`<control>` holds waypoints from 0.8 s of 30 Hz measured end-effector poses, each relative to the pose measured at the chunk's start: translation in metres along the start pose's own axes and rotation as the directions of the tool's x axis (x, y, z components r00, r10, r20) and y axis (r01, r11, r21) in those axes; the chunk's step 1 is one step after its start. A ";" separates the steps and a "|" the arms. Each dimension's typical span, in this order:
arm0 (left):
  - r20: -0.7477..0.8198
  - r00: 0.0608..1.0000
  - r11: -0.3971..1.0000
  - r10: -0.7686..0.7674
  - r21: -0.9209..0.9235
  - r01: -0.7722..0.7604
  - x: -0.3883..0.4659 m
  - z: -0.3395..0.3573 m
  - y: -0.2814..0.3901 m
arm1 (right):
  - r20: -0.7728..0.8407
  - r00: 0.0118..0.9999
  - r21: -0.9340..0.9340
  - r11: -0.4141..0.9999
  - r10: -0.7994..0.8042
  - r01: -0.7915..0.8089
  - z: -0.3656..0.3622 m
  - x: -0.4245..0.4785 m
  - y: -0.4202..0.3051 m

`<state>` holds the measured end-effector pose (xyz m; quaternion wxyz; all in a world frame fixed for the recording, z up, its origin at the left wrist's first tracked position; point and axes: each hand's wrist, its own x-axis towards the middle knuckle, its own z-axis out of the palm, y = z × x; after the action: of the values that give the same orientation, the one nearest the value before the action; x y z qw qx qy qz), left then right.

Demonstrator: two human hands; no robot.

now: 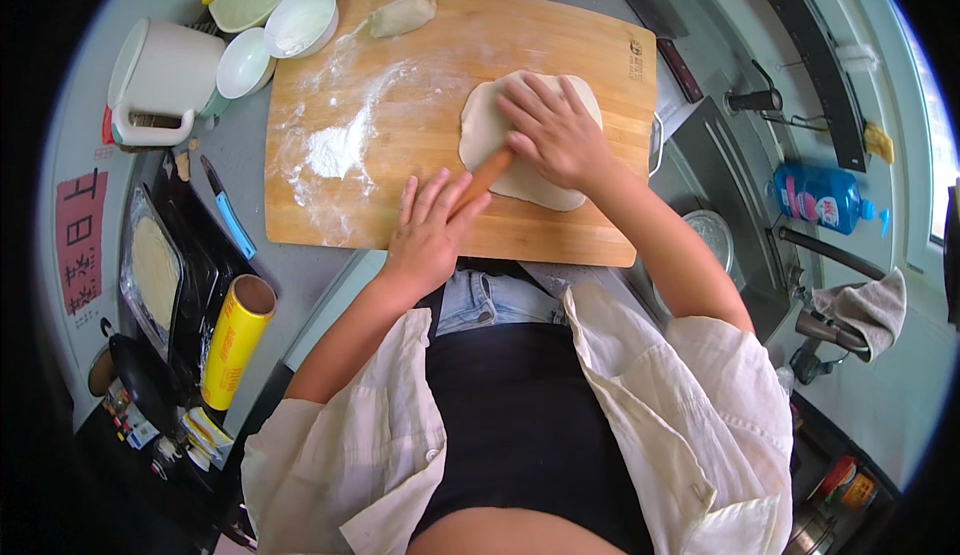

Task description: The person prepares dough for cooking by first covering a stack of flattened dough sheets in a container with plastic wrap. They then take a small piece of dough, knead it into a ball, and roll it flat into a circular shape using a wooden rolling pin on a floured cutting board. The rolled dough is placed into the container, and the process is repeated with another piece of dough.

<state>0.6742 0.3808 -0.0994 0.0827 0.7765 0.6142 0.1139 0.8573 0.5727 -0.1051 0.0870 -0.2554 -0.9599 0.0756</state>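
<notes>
A flattened sheet of dough (480, 121) lies on the right half of a wooden board (420, 97). A wooden rolling pin (491, 170) slants from the board's near edge onto the dough. My left hand (431, 232) rests over the pin's near end, fingers spread; whether it grips is unclear. My right hand (551, 127) lies on the dough with its fingers spread, the thumb at the pin's far end. White flour (337, 151) is heaped on the board's left side. A lump of dough (403, 16) sits near the far edge.
Two white bowls (301, 22) (246, 63) and a white pitcher (169, 67) stand at the upper left. A blue-handled knife (235, 225), a yellow roll of film (236, 341) and a tray with a dough round (155, 270) lie left. A cleaver (679, 71) and a sink (739, 180) are right.
</notes>
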 end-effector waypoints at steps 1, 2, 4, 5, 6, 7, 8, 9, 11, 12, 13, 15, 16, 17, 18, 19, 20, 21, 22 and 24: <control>0.022 0.999 0.999 0.027 -0.026 -0.027 -0.002 -0.001 -0.001 | 0.023 1.000 0.005 1.000 -0.013 0.013 -0.008 -0.025 0.001; 0.043 0.998 0.997 0.055 -0.053 -0.053 -0.005 0.000 -0.003 | 0.052 0.999 -0.009 1.000 -0.011 0.011 -0.017 -0.049 0.000; 0.042 0.999 0.995 0.013 -0.097 -0.009 -0.001 -0.001 -0.004 | 0.081 0.995 -0.018 0.998 0.054 -0.052 -0.023 -0.084 -0.016; 0.026 0.998 0.991 -0.059 -0.119 0.062 0.003 -0.003 -0.005 | 0.086 0.990 -0.011 0.993 0.116 -0.115 -0.019 -0.101 -0.027; 0.013 0.991 0.981 -0.131 -0.139 0.131 0.008 -0.004 -0.005 | 0.089 0.980 -0.002 0.984 0.178 -0.178 -0.021 -0.107 -0.034; -0.006 0.988 0.983 -0.156 -0.095 0.155 0.011 0.001 -0.007 | 0.056 0.976 0.020 0.977 0.212 -0.214 -0.021 -0.105 -0.037; -0.026 0.983 0.982 -0.182 -0.050 0.180 0.013 0.008 -0.010 | 0.023 0.969 0.043 0.968 0.245 -0.246 -0.018 -0.098 -0.042; -0.037 0.978 0.978 -0.206 -0.004 0.206 0.012 0.012 -0.010 | -0.005 0.959 0.075 0.957 0.283 -0.282 -0.016 -0.089 -0.051; 0.008 0.987 0.987 -0.159 0.011 0.159 0.009 0.013 -0.002 | -0.017 0.959 0.088 0.956 0.283 -0.280 -0.013 -0.082 -0.062; 0.039 0.991 0.991 -0.131 -0.007 0.131 0.004 0.011 0.003 | -0.011 0.961 0.114 0.956 0.275 -0.272 -0.013 -0.087 -0.069; 0.065 0.992 0.994 -0.107 -0.027 0.109 -0.002 0.009 0.007 | -0.006 0.965 0.135 0.957 0.261 -0.258 -0.015 -0.091 -0.075; 0.009 1.000 1.000 -0.006 -0.007 0.006 -0.018 0.010 0.008 | 0.031 0.960 0.166 0.946 0.278 -0.279 -0.009 -0.117 -0.081; 0.021 1.000 1.000 -0.010 -0.029 0.011 -0.028 0.014 0.006 | 0.044 0.955 0.170 0.940 0.292 -0.295 -0.008 -0.128 -0.085; 0.034 0.999 0.999 -0.015 -0.051 0.016 -0.032 0.019 0.004 | 0.057 0.950 0.174 0.934 0.306 -0.311 -0.007 -0.134 -0.085; -0.047 0.998 0.990 -0.035 -0.140 0.028 -0.022 0.012 0.007 | 0.045 0.940 0.203 0.918 0.338 -0.340 -0.007 -0.133 -0.082; -0.037 0.998 0.986 -0.043 -0.163 0.037 -0.013 0.011 0.008 | 0.014 0.937 0.195 0.918 0.350 -0.346 -0.009 -0.127 -0.076; -0.026 0.998 0.982 -0.052 -0.185 0.046 -0.005 0.012 0.010 | -0.018 0.932 0.187 0.917 0.362 -0.352 -0.012 -0.118 -0.065; -0.012 0.998 0.979 -0.054 -0.200 0.051 0.005 0.010 0.010 | -0.056 0.925 0.186 0.914 0.377 -0.361 -0.013 -0.107 -0.054; -0.064 0.997 0.979 -0.040 -0.201 0.026 0.019 0.010 0.011 | -0.090 0.922 0.164 0.919 0.376 -0.359 -0.013 -0.097 -0.041; -0.084 0.996 0.991 -0.003 -0.136 -0.009 0.041 0.001 0.020 | -0.098 0.922 0.140 0.922 0.375 -0.360 -0.011 -0.089 -0.024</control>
<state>0.7026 0.4158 -0.0917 0.1096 0.7645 0.6067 0.1882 0.9247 0.5084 -0.1009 0.1454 -0.4297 -0.8814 0.1317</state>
